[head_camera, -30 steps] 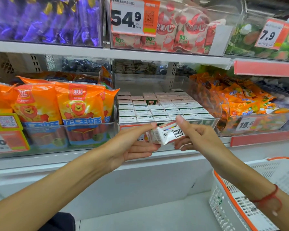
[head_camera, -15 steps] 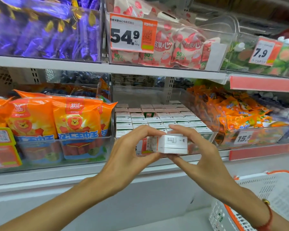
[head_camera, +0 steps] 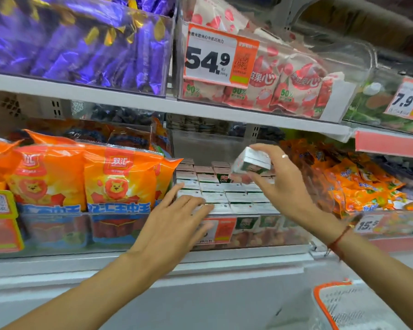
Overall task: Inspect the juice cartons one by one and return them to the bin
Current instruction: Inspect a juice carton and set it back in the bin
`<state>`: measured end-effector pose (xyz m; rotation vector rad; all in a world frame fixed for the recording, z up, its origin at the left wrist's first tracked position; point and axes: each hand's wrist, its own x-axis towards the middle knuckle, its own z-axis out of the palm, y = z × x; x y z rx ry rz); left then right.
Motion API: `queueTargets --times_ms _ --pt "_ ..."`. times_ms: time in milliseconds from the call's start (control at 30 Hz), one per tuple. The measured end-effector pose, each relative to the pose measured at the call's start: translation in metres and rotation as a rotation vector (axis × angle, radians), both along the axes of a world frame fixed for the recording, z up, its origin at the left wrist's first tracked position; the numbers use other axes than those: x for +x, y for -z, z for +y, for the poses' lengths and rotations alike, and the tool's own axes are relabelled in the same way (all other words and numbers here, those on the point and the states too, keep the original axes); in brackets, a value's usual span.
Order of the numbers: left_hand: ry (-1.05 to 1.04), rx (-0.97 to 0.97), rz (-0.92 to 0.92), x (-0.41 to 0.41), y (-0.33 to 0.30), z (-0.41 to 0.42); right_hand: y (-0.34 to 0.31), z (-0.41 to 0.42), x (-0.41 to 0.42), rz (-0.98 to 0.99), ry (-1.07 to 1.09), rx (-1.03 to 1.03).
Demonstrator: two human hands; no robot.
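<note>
Juice carton (head_camera: 252,160) blurred, label unreadable, in right hand (head_camera: 284,184) grip

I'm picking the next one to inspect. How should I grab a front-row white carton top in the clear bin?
Pinch the front-row white carton top by its short edges from above: neighbours hide its sides, and the clear bin wall blocks the front.

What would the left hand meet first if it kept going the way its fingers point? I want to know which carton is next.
Likely the front-row cartons in the bin; its fingertips already seem there.
</note>
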<state>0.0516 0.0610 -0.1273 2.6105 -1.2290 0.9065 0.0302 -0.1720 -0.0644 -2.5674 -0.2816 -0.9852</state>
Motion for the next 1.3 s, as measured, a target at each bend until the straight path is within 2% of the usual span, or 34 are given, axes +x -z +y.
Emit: queueTargets --times_ms 167,367,533,667,767,1000,1067,1167,1300 --pt "-0.009 -0.002 0.008 0.003 0.009 0.002 -0.004 -0.005 0.059 0.272 -0.003 -0.091" --pt "-0.008 -0.054 0.129 0.002 0.011 0.004 -0.023 -0.012 0.091 0.539 -0.204 0.083" --pt "-0.011 -0.097 0.172 0.001 0.011 0.003 -0.016 -0.017 0.099 0.546 -0.198 0.159" --pt "-0.033 -0.120 0.175 -0.001 0.009 -0.001 -0.016 -0.010 0.098 0.436 -0.141 -0.090" --pt "-0.044 -0.118 0.167 -0.004 0.008 -0.003 -0.018 -0.004 0.097 0.460 -0.124 -0.223" --pt "-0.054 -0.111 0.190 -0.006 0.004 -0.003 -0.011 -0.025 0.085 0.577 -0.155 0.133" --pt "-0.055 -0.124 0.185 -0.005 0.005 -0.003 0.000 -0.025 0.083 0.611 -0.145 0.077" --pt "-0.057 -0.139 0.173 -0.003 0.005 -0.003 0.023 -0.020 0.080 0.630 -0.088 -0.168" --pt "-0.076 -0.114 0.187 -0.004 0.006 -0.002 0.044 -0.021 0.078 0.600 -0.037 -0.137"
